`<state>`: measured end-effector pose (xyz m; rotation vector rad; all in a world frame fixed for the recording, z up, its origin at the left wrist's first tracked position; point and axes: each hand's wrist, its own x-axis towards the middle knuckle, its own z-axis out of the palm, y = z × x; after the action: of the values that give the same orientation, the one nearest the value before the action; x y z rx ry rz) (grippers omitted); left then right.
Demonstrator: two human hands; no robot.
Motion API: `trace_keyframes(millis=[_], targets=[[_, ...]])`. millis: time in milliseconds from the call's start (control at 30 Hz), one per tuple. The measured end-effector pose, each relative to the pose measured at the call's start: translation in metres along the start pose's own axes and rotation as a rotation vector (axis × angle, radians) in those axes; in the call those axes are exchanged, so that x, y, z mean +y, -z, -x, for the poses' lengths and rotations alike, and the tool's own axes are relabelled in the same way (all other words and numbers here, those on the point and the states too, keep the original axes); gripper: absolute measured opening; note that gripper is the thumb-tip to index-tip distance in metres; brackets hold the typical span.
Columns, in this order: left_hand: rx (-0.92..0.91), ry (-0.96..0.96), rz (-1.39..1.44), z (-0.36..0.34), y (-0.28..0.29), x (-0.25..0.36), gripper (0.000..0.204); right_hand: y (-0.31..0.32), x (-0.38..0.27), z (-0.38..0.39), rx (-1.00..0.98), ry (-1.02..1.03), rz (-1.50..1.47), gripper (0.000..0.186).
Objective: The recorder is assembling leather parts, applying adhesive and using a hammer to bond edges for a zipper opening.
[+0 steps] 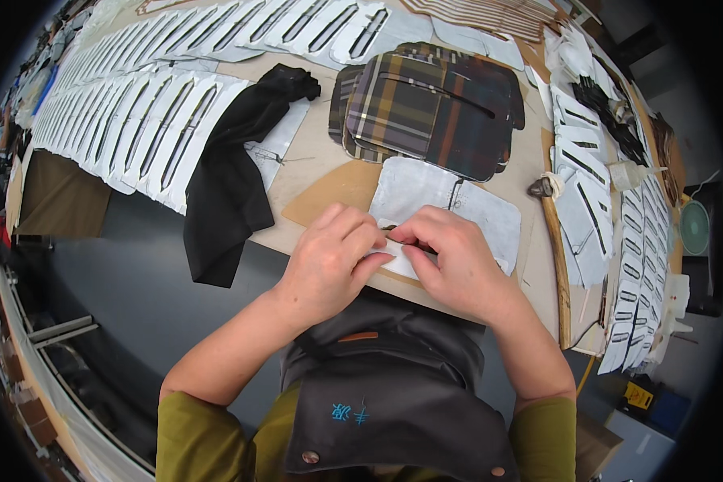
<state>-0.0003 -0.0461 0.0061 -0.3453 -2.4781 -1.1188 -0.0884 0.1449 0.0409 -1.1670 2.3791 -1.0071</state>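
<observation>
My left hand (329, 261) and my right hand (462, 261) meet at the table's near edge, fingertips bent and pinching. Between them lies a small white piece (395, 263) with a bit of dark material at its upper edge, mostly covered by the fingers. The left thumb and index finger close on its left side, the right ones on the dark bit. Just beyond my hands a white panel (494, 221) lies flat, a short dark mark at its top. A tan card sheet (329, 193) shows beyond my left hand. Farther back rests a stack of plaid fabric panels (426, 100).
A black cloth (225, 177) hangs over the table edge at left. White pieces with dark slots (169, 132) overlap in rows behind it. On the right lie a wooden-handled hammer (556, 265), a squeeze bottle (631, 173), black gloves (610, 112) and more slotted white pieces (639, 265).
</observation>
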Motion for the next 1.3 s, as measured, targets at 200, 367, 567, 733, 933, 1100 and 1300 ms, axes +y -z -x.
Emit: trace_keyframes(millis=[200, 367, 567, 733, 933, 1100, 1300], targets=[[-0.037, 0.053, -0.006, -0.002, 0.003, 0.001, 0.033, -0.018, 0.009, 0.008, 0.148, 0.134, -0.008, 0.021], [-0.083, 0.023, -0.043, -0.002, 0.003, 0.002, 0.030, -0.016, 0.003, 0.016, 0.176, 0.234, 0.281, 0.028], [-0.143, 0.028, -0.064, -0.006, 0.005, 0.004, 0.030, 0.013, 0.009, 0.031, 0.092, 0.016, 0.117, 0.019], [-0.184, -0.021, -0.015, -0.020, -0.014, 0.024, 0.031, 0.009, 0.010, 0.036, 0.102, -0.099, -0.024, 0.017], [-0.181, 0.011, 0.037, -0.018, -0.016, 0.017, 0.028, -0.001, 0.020, 0.041, 0.221, 0.009, -0.074, 0.018], [-0.207, -0.007, -0.002, -0.017, -0.016, 0.018, 0.021, -0.004, 0.017, 0.045, 0.232, 0.147, 0.102, 0.022], [-0.167, -0.075, -0.081, -0.006, -0.017, 0.017, 0.019, 0.012, 0.016, 0.055, 0.175, 0.048, 0.127, 0.021]])
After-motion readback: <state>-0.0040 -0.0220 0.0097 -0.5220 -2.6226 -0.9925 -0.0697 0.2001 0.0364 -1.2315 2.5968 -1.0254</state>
